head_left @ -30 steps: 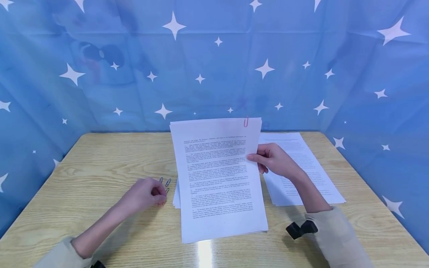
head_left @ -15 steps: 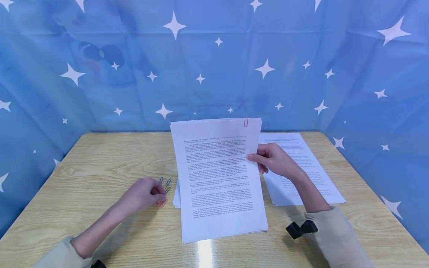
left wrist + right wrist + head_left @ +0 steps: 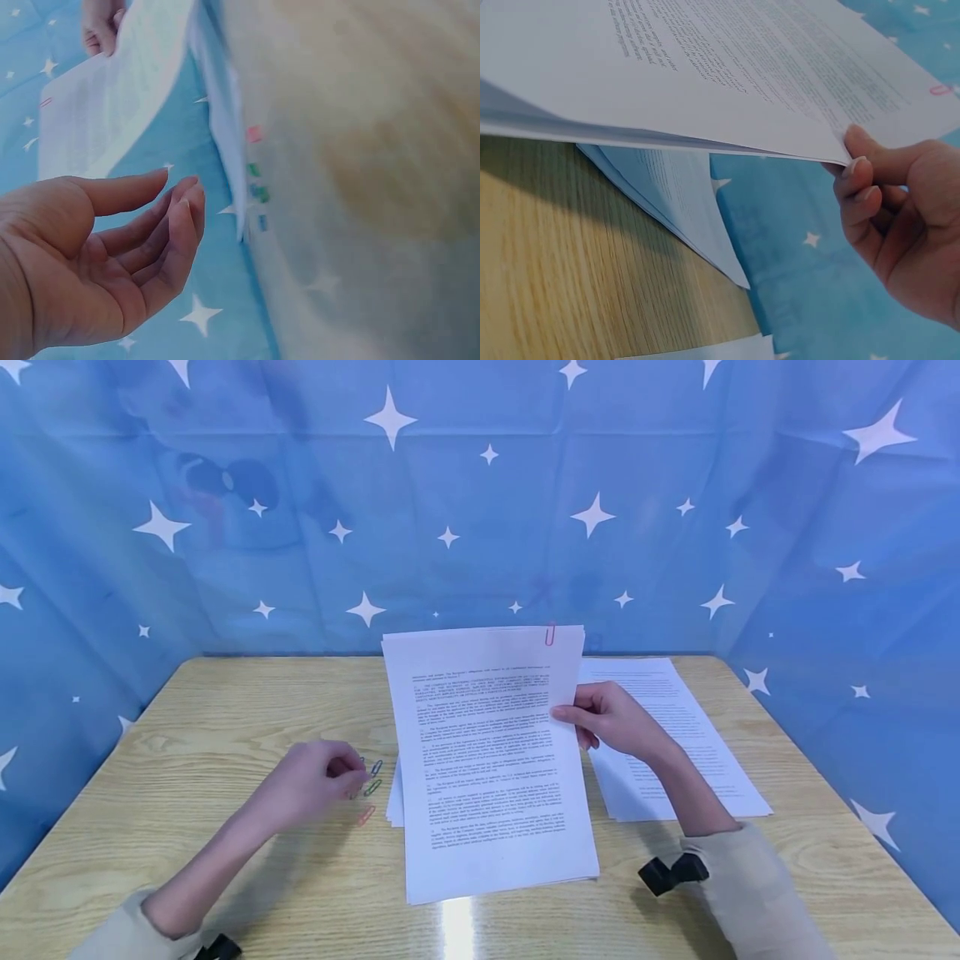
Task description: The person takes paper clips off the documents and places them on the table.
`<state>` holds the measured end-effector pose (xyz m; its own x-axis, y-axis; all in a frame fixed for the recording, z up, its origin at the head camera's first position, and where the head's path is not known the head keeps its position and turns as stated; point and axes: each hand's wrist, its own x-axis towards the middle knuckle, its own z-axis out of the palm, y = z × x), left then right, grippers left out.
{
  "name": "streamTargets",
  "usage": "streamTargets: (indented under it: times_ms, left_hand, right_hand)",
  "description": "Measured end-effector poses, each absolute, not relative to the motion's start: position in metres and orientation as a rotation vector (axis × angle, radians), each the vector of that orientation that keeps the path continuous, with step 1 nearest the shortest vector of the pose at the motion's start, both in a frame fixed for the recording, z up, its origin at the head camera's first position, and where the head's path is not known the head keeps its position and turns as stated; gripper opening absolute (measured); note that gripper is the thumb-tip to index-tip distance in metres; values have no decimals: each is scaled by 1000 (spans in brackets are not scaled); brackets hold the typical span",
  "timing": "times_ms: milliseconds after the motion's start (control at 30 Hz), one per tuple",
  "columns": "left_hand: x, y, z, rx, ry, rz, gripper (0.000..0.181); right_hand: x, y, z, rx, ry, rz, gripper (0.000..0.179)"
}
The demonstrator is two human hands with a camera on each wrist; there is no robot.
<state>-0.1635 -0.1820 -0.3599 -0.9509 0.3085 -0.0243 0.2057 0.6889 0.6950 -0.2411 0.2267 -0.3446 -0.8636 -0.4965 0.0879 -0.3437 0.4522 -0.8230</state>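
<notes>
My right hand (image 3: 618, 720) pinches the right edge of a printed paper stack (image 3: 487, 760), thumb in front and fingers behind. The stack is held up facing me, with a red paper clip (image 3: 551, 634) at its top right corner. In the right wrist view, the thumb and fingers (image 3: 861, 180) grip the edge of the sheets. My left hand (image 3: 318, 781) hovers beside loose paper clips, its fingers loosely bent and nothing between thumb and fingertips in the left wrist view. Green clips (image 3: 372, 787), a blue clip (image 3: 377, 768) and a red clip (image 3: 366, 815) lie by its fingertips.
Another printed stack (image 3: 690, 752) lies on the wooden table (image 3: 225, 718) at the right. More paper (image 3: 395, 802) peeks out behind the held stack's left edge. A blue curtain (image 3: 480, 527) with white stars hangs around the table's back and sides.
My left hand has drawn slightly back and up from the red clip, uncovering it and the green clips. The right hand and the stack have hardly moved.
</notes>
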Motion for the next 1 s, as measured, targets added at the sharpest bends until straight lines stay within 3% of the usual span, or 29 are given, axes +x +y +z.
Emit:
streamTargets:
  times_ms: [567, 1000]
  left_hand:
    - [-173, -177, -321, 422, 3004, 1369, 14]
    - [-179, -146, -300, 480, 2935, 1759, 17]
  right_hand:
    - [-244, 229, -352, -785, 2542, -1391, 19]
    - [-244, 225, -355, -766, 2580, -1401, 18]
